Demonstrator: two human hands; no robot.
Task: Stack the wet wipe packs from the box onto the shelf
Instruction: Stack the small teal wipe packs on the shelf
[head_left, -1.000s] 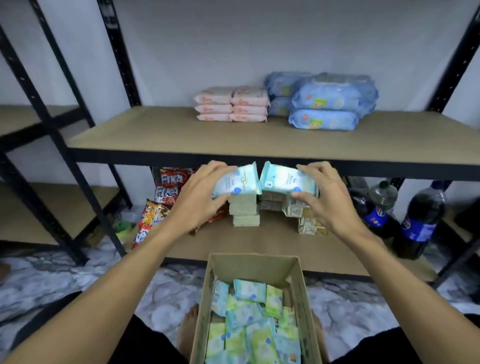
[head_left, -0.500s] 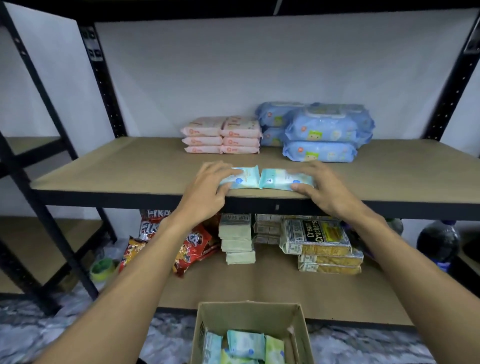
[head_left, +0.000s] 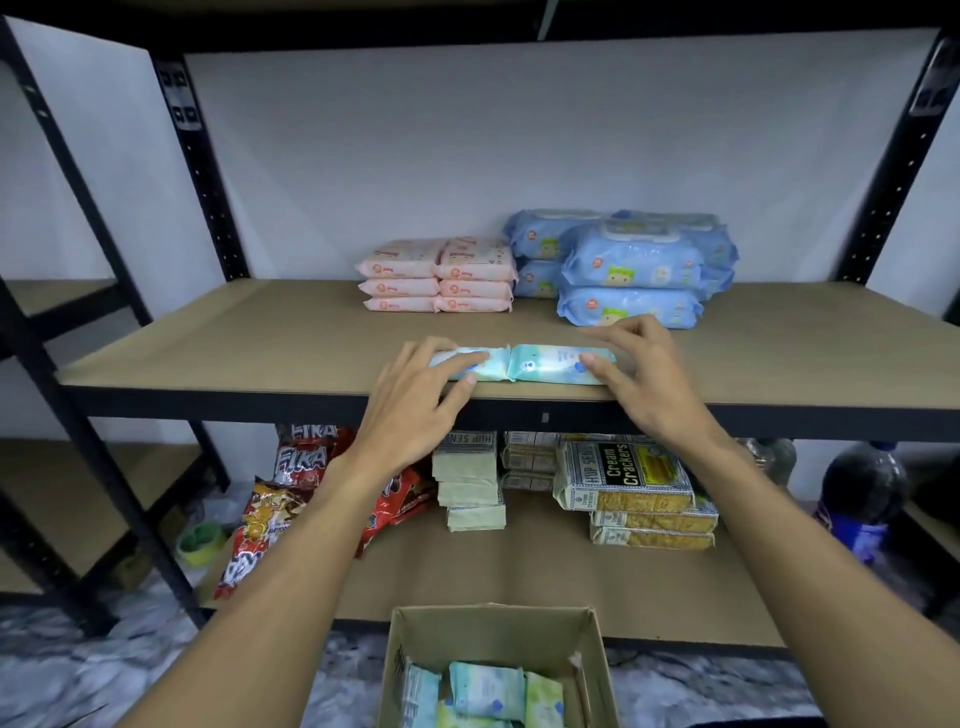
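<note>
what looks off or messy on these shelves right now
Mostly tidy. The red snack bags on the lower shelf lie slumped and overlapping, one hanging over the front edge. The two teal wipe packs sit at the upper shelf's front edge, apart from the stacks behind.

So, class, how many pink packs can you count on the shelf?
6: two side-by-side stacks of three, left stack and right stack, at the back of the shelf. More may hide behind.

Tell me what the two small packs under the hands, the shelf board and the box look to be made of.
Left pack and right pack: likely soft plastic film, slightly glossy, with crimped ends.
Shelf board: probably fibreboard or particle board, matte tan, no visible grain.
Box: plain brown cardboard, matte, with folded flaps.
</note>
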